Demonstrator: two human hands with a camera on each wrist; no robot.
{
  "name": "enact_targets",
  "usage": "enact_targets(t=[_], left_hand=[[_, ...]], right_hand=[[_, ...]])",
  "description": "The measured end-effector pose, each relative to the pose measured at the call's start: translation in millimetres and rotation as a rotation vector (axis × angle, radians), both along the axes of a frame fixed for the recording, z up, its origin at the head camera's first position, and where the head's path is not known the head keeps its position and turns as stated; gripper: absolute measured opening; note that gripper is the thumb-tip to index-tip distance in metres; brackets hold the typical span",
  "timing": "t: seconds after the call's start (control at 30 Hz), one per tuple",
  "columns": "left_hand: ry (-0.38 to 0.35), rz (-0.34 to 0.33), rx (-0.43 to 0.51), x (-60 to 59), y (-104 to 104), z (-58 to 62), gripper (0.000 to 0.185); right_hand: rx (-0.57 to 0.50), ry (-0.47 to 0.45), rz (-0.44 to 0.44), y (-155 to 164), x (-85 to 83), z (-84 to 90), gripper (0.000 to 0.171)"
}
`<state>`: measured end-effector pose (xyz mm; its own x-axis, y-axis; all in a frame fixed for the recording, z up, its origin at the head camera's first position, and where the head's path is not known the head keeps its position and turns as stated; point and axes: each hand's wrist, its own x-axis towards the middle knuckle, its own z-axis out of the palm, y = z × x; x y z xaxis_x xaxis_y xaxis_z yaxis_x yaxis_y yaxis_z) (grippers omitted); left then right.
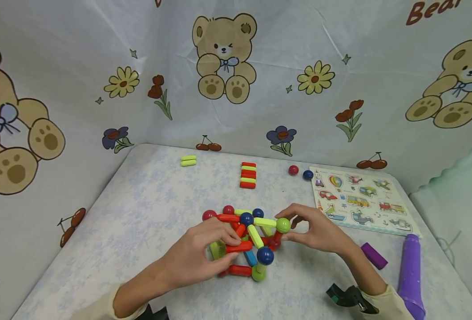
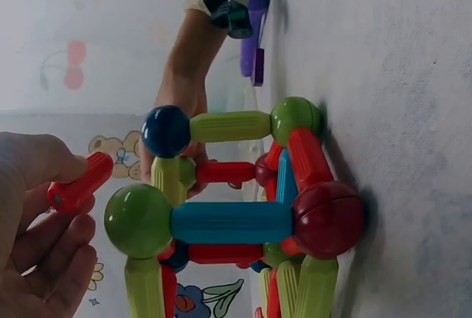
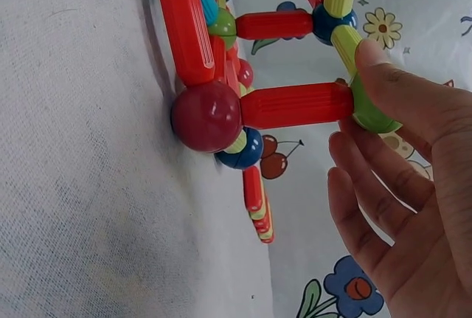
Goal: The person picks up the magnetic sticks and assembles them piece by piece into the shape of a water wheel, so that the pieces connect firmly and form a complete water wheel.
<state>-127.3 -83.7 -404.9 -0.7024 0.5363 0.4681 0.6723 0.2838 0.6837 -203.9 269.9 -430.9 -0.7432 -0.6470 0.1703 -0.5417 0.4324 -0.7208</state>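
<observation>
A cage-like frame of plastic magnetic rods and balls (image 1: 245,240) stands near the front middle of the pale desk (image 1: 139,209), between both hands. The left hand (image 1: 203,255) pinches a short red plastic rod (image 1: 239,247) between thumb and fingers and holds it against the near face of the frame. The right hand (image 1: 320,229) steadies the right top corner, its thumb on a glossy green ball (image 1: 283,225) while the other fingers lie loosely spread; whether they also grip the ball seems doubtful from the wrist view. The step in hand looks like fitting this red rod into the frame. The next move probably calls for lining its free end up with a ball, likely the dark blue ball (image 1: 265,255) close by, and keeping the corner braced so the magnets do not drag the frame askew.
</observation>
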Motion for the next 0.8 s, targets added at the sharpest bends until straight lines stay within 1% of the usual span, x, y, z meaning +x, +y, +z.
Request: enact_targets(t=[0.17, 0.4, 0.5, 0.67, 0.8], left_hand=[[0.059, 0.006, -0.044, 1.3, 11.8, -9.1, 0.022], [0.096, 0.009, -0.053, -1.7, 17.8, -21.7, 0.018], [0.094, 0.018, -0.046, -2.7, 17.4, -24.1, 0.017], [0.069, 0.018, -0.055, -3.7, 16.7, -25.5, 0.018], [0.100, 0.016, -0.066, -4.5, 16.8, -27.7, 0.018]], right_hand=[[0.006, -0.004, -0.007, -2.7, 1.2, -0.6, 0.047], [0.014, -0.008, -0.017, -4.9, 2.3, -0.9, 0.046], [0.015, -0.003, -0.013, -5.6, 1.9, -1.7, 0.046], [0.013, -0.002, -0.007, -6.2, 1.9, -2.6, 0.045], [0.014, -0.010, -0.011, -6.2, 2.3, -3.3, 0.044]])
